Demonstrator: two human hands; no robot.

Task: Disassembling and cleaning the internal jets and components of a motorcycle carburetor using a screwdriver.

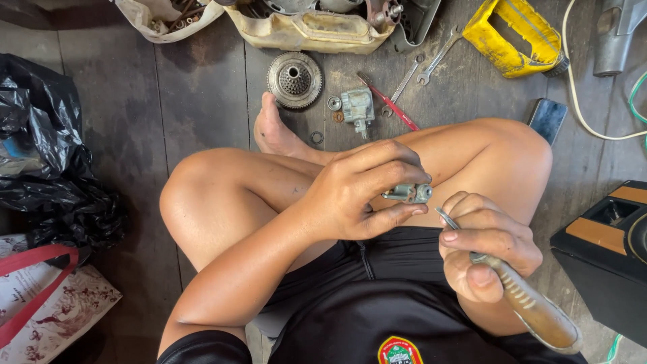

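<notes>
While pinched between left fingers (387,172), small metal part (409,193) faces screwdriver (519,296).

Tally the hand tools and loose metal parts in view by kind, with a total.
Wrenches: 2
Screwdrivers (one held, one red on floor): 2
Gear wheel: 1
Small metal bodies (one held, one on floor): 2
Total: 7

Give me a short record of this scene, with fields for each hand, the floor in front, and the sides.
left hand: pinches a small grey metal part between fingers and thumb
right hand: grips a screwdriver, tip close to the part
posture: seated cross-legged on a dark wooden floor
floor ahead: round gear, small metal block, two wrenches, yellow container
left side: black plastic bag
right side: phone
</notes>
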